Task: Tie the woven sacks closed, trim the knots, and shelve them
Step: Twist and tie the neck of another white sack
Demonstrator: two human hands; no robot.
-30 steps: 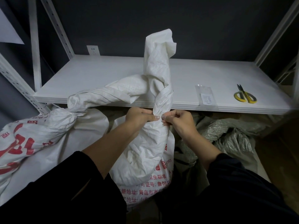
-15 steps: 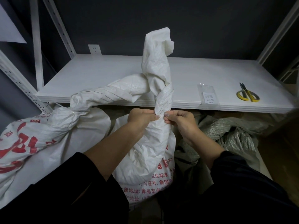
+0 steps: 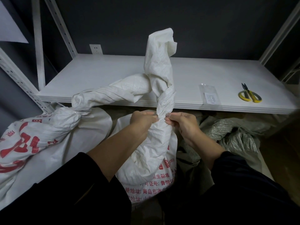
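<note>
Head view: my left hand (image 3: 142, 119) and right hand (image 3: 183, 124) both have their fingers curled, pinching the twisted neck (image 3: 165, 101) of the white sack (image 3: 151, 151), which stands below the front edge of the shelf (image 3: 97, 75). Against 0.5 s ago, grips are unchanged and the hands have barely shifted. Scissors (image 3: 250, 95) lie on the shelf at right.

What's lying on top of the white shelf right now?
On the shelf lie yellow-handled scissors and a small clear packet, both near its right end. The sack's twisted neck stands in front, hiding a strip of the board behind it.
</note>
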